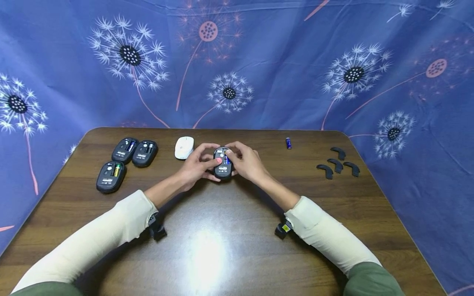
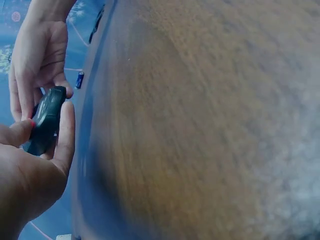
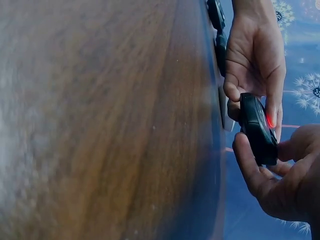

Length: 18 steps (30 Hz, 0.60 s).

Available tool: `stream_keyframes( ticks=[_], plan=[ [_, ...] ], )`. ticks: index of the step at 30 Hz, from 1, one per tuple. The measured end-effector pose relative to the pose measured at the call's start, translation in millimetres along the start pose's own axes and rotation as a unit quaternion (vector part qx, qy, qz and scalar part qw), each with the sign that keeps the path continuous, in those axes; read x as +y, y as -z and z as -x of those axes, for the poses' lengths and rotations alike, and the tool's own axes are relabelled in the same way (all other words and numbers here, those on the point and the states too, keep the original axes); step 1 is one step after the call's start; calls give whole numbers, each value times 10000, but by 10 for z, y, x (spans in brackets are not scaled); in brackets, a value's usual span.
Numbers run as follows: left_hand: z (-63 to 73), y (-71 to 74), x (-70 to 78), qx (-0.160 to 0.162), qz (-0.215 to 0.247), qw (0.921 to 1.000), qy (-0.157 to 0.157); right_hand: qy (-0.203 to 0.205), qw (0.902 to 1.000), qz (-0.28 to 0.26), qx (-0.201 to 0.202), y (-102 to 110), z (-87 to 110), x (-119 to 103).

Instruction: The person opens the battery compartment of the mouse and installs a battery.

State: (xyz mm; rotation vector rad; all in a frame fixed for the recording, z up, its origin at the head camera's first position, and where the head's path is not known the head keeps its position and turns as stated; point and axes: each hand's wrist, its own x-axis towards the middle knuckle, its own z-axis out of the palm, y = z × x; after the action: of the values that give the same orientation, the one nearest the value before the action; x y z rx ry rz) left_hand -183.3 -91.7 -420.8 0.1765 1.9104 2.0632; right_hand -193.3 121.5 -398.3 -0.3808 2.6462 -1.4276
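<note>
A black computer mouse (image 1: 223, 169) is held underside up between both hands above the table's far half. A blue battery shows in its uncovered compartment. My left hand (image 1: 198, 166) grips the left side, thumb on the underside and fingers around the edge; a red glow shows at that thumb's tip. On the other side my right hand (image 1: 247, 162) holds the mouse, its thumb at the upper end of the battery compartment. Both wrist views show the mouse edge-on, with the right hand's fingers (image 3: 245, 155) against its casing.
A white mouse (image 1: 184, 148) lies just left of the hands. Farther left are three black mice (image 1: 144, 153), undersides up. A loose blue battery (image 1: 288, 143) lies at the back right, with several curved black covers (image 1: 325, 171) beyond. Patterned blue cloth (image 1: 266, 61) hangs behind the table (image 1: 259, 246).
</note>
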Motion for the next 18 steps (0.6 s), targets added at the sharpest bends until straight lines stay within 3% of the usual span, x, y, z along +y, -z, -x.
stream_keyframes(
  ticks=[6, 11, 18],
  plan=[
    [-10, 55, 3, 271, -116, 9995, 104, -678, 9913, -998, -517, -33, -41, 8],
    [-31, 42, 11, 605, -14, 9980, 168, -876, 9797, -1601, -829, -53, -71, 49],
    [17, 96, 65, 921, -142, 9954, 214, -905, 9773, -1696, -893, -125, -133, -12]
  ],
)
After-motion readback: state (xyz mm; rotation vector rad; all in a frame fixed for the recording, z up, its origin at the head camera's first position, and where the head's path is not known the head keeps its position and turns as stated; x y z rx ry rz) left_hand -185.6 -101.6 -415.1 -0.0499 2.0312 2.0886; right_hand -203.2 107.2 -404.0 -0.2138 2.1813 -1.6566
